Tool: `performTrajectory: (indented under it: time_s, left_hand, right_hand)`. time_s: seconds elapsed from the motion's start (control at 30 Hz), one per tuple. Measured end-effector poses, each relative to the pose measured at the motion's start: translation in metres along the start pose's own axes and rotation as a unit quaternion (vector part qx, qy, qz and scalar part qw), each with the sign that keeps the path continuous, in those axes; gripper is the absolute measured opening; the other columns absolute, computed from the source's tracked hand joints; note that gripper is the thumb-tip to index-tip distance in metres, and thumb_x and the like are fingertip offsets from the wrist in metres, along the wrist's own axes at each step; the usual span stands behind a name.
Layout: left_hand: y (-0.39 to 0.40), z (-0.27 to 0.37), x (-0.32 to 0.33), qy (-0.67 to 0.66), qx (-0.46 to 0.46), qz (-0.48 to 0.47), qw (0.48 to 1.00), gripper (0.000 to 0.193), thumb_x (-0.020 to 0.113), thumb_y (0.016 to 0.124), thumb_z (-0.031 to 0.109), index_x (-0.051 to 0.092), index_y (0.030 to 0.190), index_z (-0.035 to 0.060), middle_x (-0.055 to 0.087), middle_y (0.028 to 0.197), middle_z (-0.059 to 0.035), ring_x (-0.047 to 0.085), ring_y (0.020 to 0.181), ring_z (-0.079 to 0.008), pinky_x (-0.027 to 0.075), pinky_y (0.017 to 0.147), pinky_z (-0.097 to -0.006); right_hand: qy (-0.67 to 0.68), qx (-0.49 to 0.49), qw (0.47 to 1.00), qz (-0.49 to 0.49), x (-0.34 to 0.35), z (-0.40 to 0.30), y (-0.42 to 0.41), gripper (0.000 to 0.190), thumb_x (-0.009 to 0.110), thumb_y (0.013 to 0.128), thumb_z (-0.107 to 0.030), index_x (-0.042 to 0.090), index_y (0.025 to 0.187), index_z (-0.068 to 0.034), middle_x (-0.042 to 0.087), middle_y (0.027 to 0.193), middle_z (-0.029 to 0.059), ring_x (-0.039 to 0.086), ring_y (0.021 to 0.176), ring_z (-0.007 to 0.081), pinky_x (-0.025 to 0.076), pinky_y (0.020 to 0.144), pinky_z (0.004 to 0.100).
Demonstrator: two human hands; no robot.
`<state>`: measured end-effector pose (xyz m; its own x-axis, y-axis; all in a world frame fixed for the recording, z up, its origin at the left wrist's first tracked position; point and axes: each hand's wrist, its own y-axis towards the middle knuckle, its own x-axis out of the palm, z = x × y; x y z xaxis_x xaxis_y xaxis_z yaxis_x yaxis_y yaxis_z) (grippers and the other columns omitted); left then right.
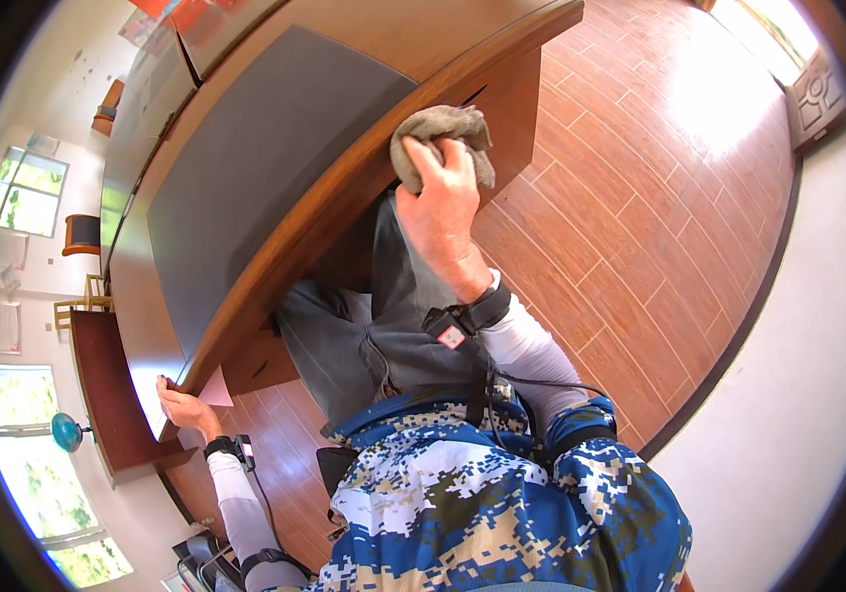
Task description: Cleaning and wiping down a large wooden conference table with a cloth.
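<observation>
My right hand holds a crumpled grey-brown cloth against the curved wooden front edge of a large desk. The fingers press into its folds. At the desk's left end, my left hand curls around the edge near the corner; part of its grip is hidden. A piece of pink paper hangs beside that hand, below the edge. On the desktop lies a dark grey inset panel. My legs in grey trousers reach under the desk front.
A low partition runs along the desk's far side. To the left stand a dark red-brown table, a teal fan and wooden chairs. Wood-look tile floor spreads to the right, up to a white wall. Cables trail from both wrist straps.
</observation>
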<state>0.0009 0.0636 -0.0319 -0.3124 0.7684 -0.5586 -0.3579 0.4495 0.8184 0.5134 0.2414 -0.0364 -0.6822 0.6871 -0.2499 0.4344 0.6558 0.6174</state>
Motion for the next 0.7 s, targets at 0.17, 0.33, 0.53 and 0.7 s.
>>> performTrajectory:
  time_s: [0.17,0.33,0.53,0.7]
  left_hand:
    - [-0.001,0.011,-0.003,0.015,-0.005,0.002,1.0,0.04,0.033,0.104,0.023,0.067,0.108,0.0025,0.07,0.108,-0.0117,0.065,0.101,-0.0296,0.048,0.092,-0.0394]
    - [0.0,0.005,-0.006,0.02,-0.004,0.0,1.0,0.04,0.033,0.104,0.023,0.067,0.108,0.003,0.07,0.108,-0.0118,0.065,0.1,-0.0303,0.049,0.091,-0.04]
    - [0.001,0.006,-0.001,0.016,-0.016,-0.011,1.0,0.04,0.034,0.103,0.024,0.068,0.107,0.003,0.07,0.107,-0.0118,0.065,0.1,-0.0306,0.049,0.089,-0.0402]
    - [0.01,-0.003,-0.01,0.017,-0.011,-0.023,1.0,0.04,0.035,0.103,0.023,0.069,0.105,0.0027,0.07,0.107,-0.0124,0.065,0.1,-0.0302,0.05,0.088,-0.0394]
  right_hand:
    - [0.046,-0.003,0.997,-0.069,-0.004,-0.033,-0.018,0.049,0.067,0.061,0.001,0.066,0.109,-0.009,0.057,0.102,0.0145,0.056,0.095,0.0353,0.049,0.082,0.0418]
    - [0.158,-0.077,0.977,-0.12,-0.006,-0.026,-0.031,0.05,0.069,0.061,0.001,0.067,0.109,-0.011,0.058,0.104,0.0136,0.058,0.095,0.0343,0.051,0.082,0.0419]
    - [0.139,0.008,0.984,-0.112,-0.011,0.081,-0.011,0.042,0.064,0.064,0.001,0.069,0.104,-0.01,0.061,0.105,0.0165,0.058,0.104,0.0345,0.048,0.092,0.0405]
    - [-0.035,0.096,0.995,-0.011,-0.007,0.203,0.062,0.045,0.064,0.068,-0.014,0.067,0.112,-0.008,0.063,0.11,0.019,0.058,0.102,0.0367,0.047,0.092,0.0425]
